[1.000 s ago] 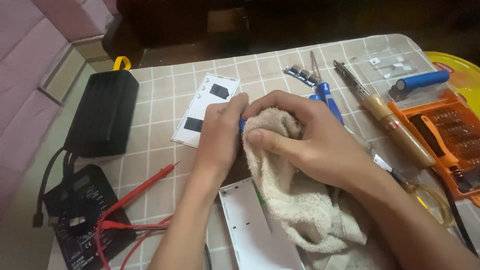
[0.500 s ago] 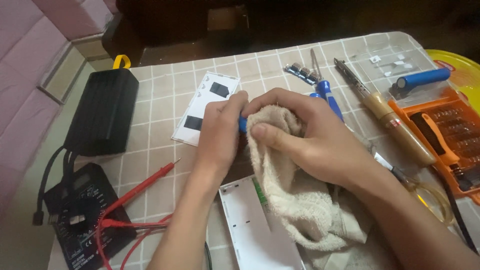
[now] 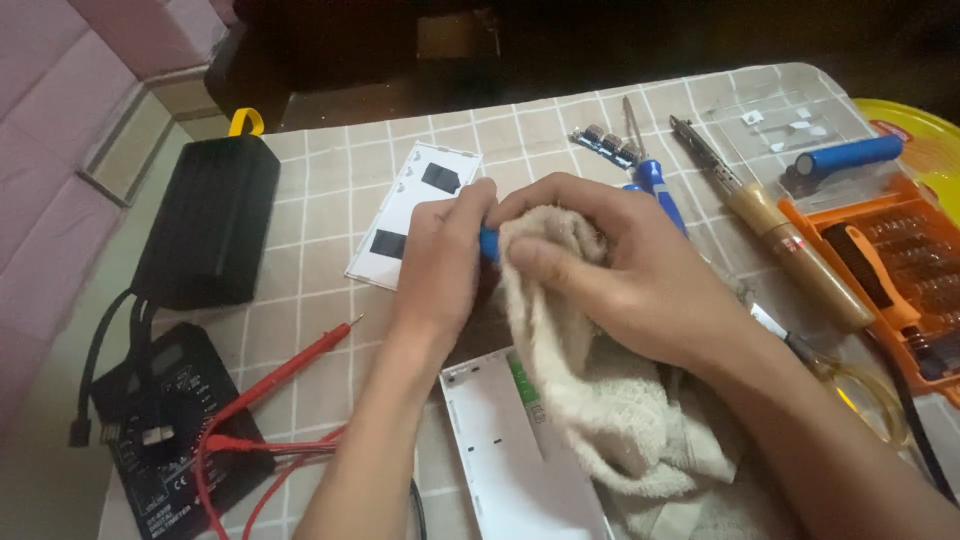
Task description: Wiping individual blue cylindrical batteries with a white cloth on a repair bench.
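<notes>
My left hand (image 3: 440, 265) grips a small blue cylinder (image 3: 488, 243), most of it hidden between the fingers. My right hand (image 3: 620, 275) presses a cream towel (image 3: 600, 400) around the cylinder's other end. The towel hangs down over a white plastic case (image 3: 500, 460) lying open near the table's front edge. A white flat panel (image 3: 410, 215) with two black squares lies just beyond my left hand.
A black box (image 3: 205, 220) and a black multimeter (image 3: 160, 430) with red leads (image 3: 270, 410) sit at the left. A blue screwdriver (image 3: 660, 190), a soldering iron (image 3: 790, 245), an orange bit set (image 3: 890, 270), a blue battery (image 3: 840, 160) and a yellow plate (image 3: 925, 140) are on the right.
Both hands stay in place over the table; the right hand has shifted the towel slightly against the blue cylinder.
</notes>
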